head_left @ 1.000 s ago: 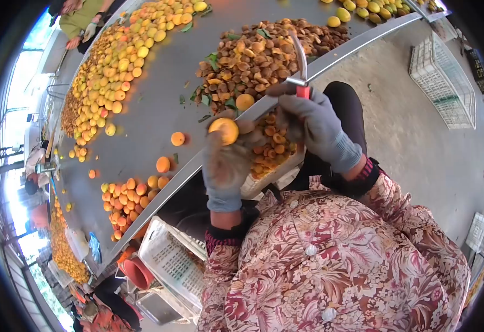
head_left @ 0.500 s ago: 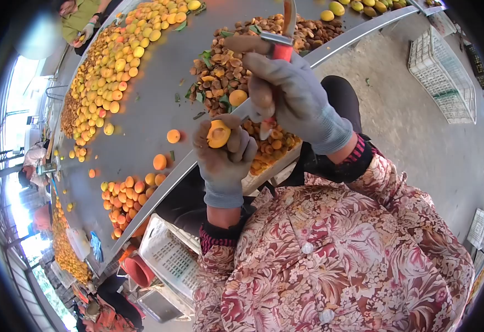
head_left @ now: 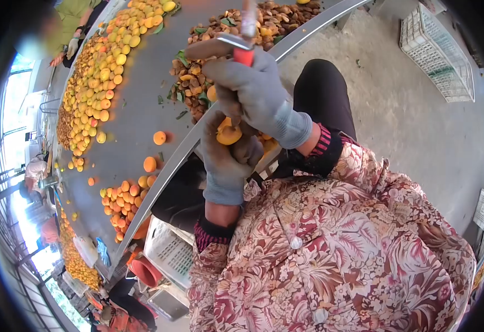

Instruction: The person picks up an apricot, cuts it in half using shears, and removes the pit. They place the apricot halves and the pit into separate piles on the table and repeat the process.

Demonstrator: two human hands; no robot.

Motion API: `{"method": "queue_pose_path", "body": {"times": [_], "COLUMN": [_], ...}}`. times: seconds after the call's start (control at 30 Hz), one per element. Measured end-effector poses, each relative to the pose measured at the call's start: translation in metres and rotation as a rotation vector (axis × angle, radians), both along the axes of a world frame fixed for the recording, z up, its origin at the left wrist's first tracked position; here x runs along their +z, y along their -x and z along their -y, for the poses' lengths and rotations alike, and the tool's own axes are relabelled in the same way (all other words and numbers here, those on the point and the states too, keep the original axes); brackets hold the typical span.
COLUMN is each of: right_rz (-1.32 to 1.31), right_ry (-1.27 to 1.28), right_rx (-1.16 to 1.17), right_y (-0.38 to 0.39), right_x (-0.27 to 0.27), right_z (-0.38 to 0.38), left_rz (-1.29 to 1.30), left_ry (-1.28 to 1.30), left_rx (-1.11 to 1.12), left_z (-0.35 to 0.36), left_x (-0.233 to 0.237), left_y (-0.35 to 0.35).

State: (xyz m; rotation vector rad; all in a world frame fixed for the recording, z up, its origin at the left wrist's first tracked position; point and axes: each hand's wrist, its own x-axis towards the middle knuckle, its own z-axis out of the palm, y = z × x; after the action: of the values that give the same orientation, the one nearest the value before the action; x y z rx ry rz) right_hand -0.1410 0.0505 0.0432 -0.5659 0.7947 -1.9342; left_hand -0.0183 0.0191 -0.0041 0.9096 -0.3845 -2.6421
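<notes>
The left hand (head_left: 226,163), in a grey glove, is closed around an apricot (head_left: 229,135) and holds it up just past the edge of the bench (head_left: 137,113). The apricot sits at the top of that hand, in its fingertips. The right hand (head_left: 256,94), gloved too, is right above it, and its lower fingers touch the fruit and hide part of it. The right hand is closed tight on a knife (head_left: 244,56) with a red handle, and the blade points up and away. The apricot is small, round and orange-yellow. On the bench behind the hands lie a pile of brown pits (head_left: 189,74) and many more apricots (head_left: 101,72).
</notes>
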Motion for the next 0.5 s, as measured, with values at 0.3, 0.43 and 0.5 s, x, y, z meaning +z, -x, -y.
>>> {"method": "queue_pose_path", "body": {"times": [0.3, 0.43, 0.5], "right_rz": [0.132, 0.117, 0.042], "right_ry": [-0.049, -0.062, -0.024], "right_rx": [-0.028, -0.11, -0.127], "right_y": [0.005, 0.008, 0.016], "right_x": [-0.024, -0.024, -0.026], "right_z": [0.006, 0.008, 0.007], "left_rz": [-0.031, -0.031, 0.337], "left_ry": [0.005, 0.012, 0.024], "left_rx": [-0.117, -0.156, 0.01], "left_z": [0.008, 0.014, 0.008], "left_x": [-0.014, -0.007, 0.008], "left_y": [0.006, 0.015, 0.025]}}
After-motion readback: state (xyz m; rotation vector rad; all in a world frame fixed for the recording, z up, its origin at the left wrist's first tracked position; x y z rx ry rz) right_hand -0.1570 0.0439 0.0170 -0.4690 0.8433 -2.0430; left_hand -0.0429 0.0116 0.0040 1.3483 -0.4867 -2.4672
